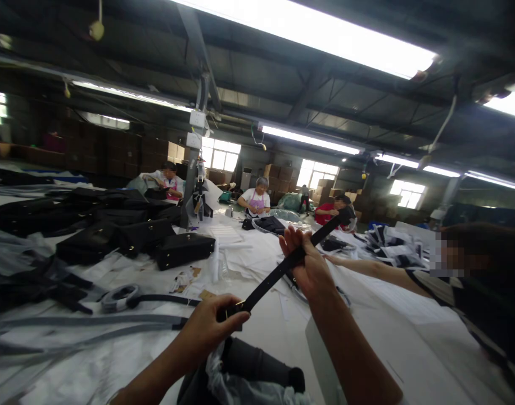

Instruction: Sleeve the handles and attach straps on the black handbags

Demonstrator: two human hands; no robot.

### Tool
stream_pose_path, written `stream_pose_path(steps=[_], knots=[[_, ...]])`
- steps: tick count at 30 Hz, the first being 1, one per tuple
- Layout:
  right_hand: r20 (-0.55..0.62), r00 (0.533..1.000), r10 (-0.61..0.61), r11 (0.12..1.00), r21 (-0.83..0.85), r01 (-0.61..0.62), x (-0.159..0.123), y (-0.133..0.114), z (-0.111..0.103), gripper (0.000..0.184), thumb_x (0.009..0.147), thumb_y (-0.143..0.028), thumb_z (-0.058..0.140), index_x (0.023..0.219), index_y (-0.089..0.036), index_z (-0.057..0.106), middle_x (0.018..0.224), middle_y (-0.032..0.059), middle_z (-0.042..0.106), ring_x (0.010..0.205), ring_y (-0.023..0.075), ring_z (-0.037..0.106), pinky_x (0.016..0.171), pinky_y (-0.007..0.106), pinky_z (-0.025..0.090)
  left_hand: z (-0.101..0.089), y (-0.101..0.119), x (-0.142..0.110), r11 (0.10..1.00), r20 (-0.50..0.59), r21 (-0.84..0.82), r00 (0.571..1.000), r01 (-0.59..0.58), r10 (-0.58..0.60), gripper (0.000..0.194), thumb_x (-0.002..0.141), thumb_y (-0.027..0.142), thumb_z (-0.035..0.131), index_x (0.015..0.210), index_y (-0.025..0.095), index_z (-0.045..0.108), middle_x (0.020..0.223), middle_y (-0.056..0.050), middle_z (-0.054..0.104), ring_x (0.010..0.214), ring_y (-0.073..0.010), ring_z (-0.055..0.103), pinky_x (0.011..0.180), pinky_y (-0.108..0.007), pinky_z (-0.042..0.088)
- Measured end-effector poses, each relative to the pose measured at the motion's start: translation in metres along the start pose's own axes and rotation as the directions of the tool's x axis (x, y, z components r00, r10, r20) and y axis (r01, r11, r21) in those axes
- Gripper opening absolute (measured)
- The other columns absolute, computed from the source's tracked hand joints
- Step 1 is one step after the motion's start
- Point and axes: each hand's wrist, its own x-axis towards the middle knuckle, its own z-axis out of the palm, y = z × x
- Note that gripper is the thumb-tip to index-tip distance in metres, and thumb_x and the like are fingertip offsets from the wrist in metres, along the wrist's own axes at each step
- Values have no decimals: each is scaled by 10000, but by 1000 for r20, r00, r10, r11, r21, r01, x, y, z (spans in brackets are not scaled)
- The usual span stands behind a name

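Observation:
I hold a long black strap stretched out in front of me, slanting up to the right. My left hand grips its near end, where a small metal buckle shows. My right hand is closed around its middle, and the far end sticks up past it. Below my arms lies a dark bag with clear plastic wrap on it.
A big white-covered table carries black handbags at left, loose straps and papers. A person at right reaches an arm over the table. More people work at the far end.

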Motion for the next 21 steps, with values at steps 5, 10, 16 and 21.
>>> stream_pose_path(steps=[5,10,16,21], knots=[[114,979,168,979,-137,-152,-32,21,-35,237,836,-416,688,976,-226,712,1175,48,705,1188,225,597,989,398,483,5,-8,3,999,-76,43,997,7,-4,256,780,434,675,824,190,738,765,-27,717,751,-235,656,673,-279,439],[281,904,323,797,-595,-100,-72,44,-52,353,768,-408,761,1049,-198,723,1154,92,700,1161,278,583,979,396,446,17,-14,6,995,-123,83,990,-57,67,201,768,389,697,862,218,747,828,-22,741,804,-239,664,715,-283,436],[278,932,233,575,-812,98,-70,49,-70,333,792,-487,704,915,-191,795,888,62,750,838,224,649,734,301,489,23,-19,4,995,-77,94,997,-24,31,241,772,430,702,899,232,751,869,-27,760,826,-249,677,737,-291,443],[224,960,167,610,-789,78,-74,53,-79,364,785,-500,708,855,-156,803,668,62,729,643,179,635,620,265,475,23,-19,0,996,-61,93,998,-13,19,250,765,416,715,955,257,737,963,-21,762,910,-256,674,808,-296,443]])
